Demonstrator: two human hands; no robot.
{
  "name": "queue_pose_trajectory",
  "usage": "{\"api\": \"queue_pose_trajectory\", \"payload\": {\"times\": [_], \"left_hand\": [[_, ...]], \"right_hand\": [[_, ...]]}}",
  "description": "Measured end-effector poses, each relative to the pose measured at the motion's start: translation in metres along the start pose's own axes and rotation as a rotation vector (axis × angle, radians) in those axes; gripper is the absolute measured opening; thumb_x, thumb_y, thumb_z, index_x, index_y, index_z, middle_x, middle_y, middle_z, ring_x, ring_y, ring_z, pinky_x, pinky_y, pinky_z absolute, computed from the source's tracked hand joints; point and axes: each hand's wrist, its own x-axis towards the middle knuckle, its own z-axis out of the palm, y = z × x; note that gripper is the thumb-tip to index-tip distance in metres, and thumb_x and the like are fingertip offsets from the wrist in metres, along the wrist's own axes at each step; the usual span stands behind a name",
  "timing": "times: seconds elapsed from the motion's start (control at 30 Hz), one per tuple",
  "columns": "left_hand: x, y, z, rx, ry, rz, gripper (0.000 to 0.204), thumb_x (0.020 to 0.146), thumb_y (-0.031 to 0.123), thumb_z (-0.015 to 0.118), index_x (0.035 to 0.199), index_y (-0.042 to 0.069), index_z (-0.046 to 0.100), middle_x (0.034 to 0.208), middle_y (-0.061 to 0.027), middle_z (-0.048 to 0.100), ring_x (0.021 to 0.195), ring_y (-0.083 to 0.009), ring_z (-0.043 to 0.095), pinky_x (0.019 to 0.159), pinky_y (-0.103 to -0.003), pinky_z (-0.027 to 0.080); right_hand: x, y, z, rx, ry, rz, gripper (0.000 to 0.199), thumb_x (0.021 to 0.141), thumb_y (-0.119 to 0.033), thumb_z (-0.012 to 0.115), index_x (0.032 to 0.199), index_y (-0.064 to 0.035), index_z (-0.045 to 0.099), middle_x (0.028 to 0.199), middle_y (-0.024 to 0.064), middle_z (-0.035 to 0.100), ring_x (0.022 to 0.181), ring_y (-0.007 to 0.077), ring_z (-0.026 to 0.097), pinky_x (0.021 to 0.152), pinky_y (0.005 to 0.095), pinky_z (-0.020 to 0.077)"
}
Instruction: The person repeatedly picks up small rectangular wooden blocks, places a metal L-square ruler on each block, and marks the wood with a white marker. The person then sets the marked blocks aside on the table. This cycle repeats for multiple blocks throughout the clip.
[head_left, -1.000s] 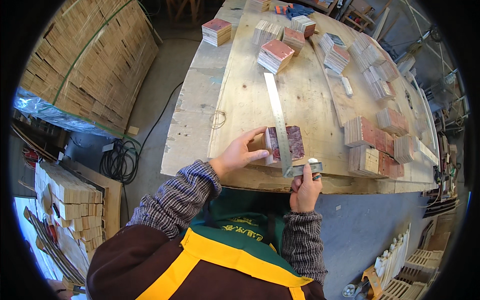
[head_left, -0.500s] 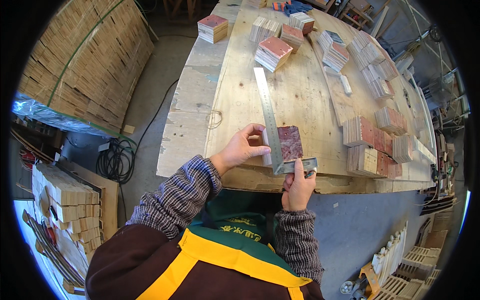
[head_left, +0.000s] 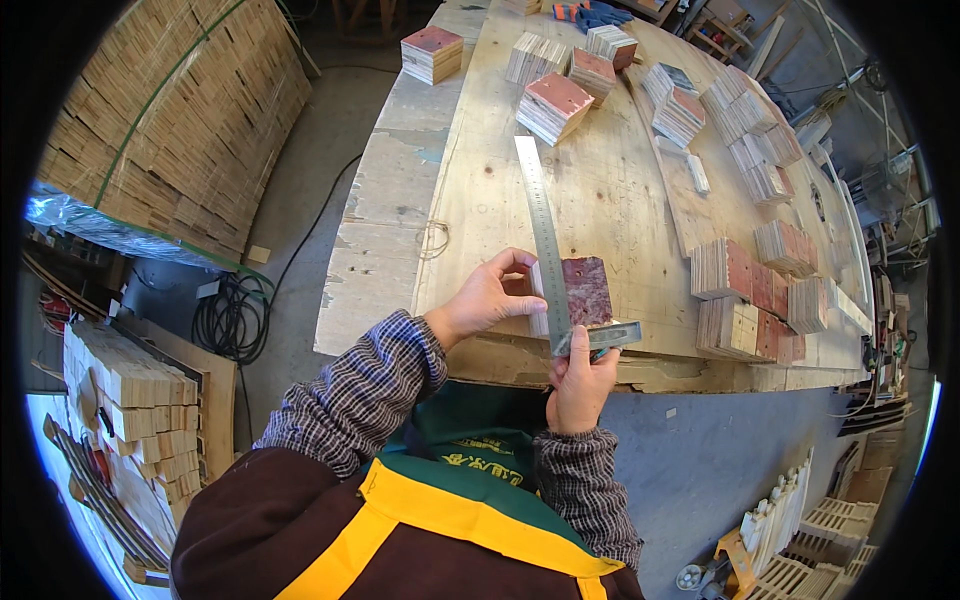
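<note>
A plywood block (head_left: 588, 288) with a worn dark-red face sits near the front edge of the workbench. My left hand (head_left: 484, 300) grips its left side, thumb and fingers closed on the pale layered edge. Across the block's top lies the long steel blade of a try square (head_left: 541, 215), pointing away from me with its graduated scale showing. My right hand (head_left: 578, 388) is closed on the square's stock close to the corner, with the thumb on top. The stock runs along the block's near side. Fingers under the stock are partly hidden.
The plywood bench top (head_left: 480, 190) holds several red-faced blocks (head_left: 555, 105) at the back and stacked blocks (head_left: 745, 290) to the right. A small wood offcut (head_left: 697, 174) and gloves (head_left: 590, 15) lie there too. Wrapped timber (head_left: 170, 120) stands left, above coiled cable (head_left: 232, 325).
My right hand has slid left along the stock toward the square's corner. My left hand keeps its grip on the block. The whole view has shifted slightly.
</note>
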Motion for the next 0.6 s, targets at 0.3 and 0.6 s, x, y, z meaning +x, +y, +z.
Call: {"api": "queue_pose_trajectory", "payload": {"times": [0.3,0.6], "left_hand": [[0.0019,0.0025,-0.0031,-0.050,-0.026,-0.019,0.044,0.077,0.009,0.084,0.110,0.005,0.055,0.113,-0.0025,0.059,0.111,-0.0164,0.056,0.097,-0.033,0.048],[0.0040,0.0004,-0.0045,-0.050,-0.022,-0.015,0.037,0.081,0.007,0.080,0.109,0.005,0.056,0.113,-0.0029,0.061,0.112,-0.0163,0.056,0.097,-0.033,0.048]], "right_hand": [[0.0025,-0.0005,0.0012,-0.001,0.006,0.004,0.016,0.098,-0.015,0.061,0.101,-0.0121,0.045,0.075,-0.0023,0.051,0.048,0.0038,0.037,0.039,0.0191,0.0270],[0.0027,-0.0023,-0.0006,0.014,0.002,0.030,0.018,0.098,-0.014,0.061,0.104,-0.0110,0.044,0.078,-0.0015,0.052,0.049,0.0038,0.038,0.041,0.0194,0.0283]]}}
